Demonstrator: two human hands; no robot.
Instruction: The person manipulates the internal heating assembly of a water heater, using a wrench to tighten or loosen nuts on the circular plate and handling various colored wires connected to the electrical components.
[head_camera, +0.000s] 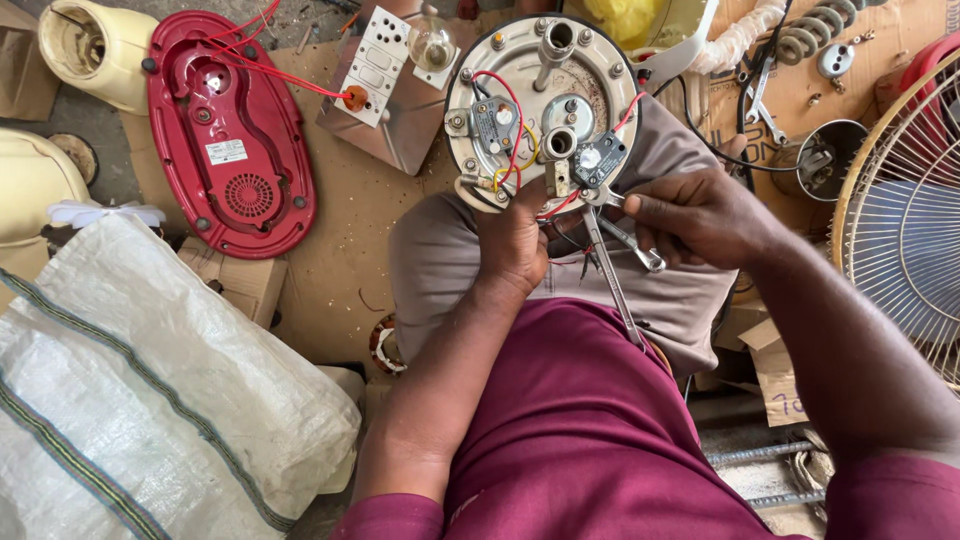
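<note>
A round metal appliance base (545, 100) rests on the person's lap, its underside facing up, with small switch parts and red and yellow wires fixed across it. The left hand (515, 240) grips the base at its lower edge, fingers clenched around the rim. The right hand (700, 215) pinches a pair of slim metal pliers (612, 270), whose tip meets a dark switch block (600, 160) at the base's lower right; the long handles run down toward the maroon shirt.

Just above the base lies a white switch board (375, 65) on a metal plate, with a clear bulb (432, 42) beside it. Further left on the cardboard-covered floor (340, 250) lies a red oval plastic cover (230, 135), red wires trailing from it to an orange knob. A cream plastic housing (95, 40) sits in the upper left corner, and a white woven sack (150, 390) fills the lower left. On the right edge stands a wire fan guard (905, 210), with spanners (765, 95) and a coiled heating element (815, 30) near the top right.
</note>
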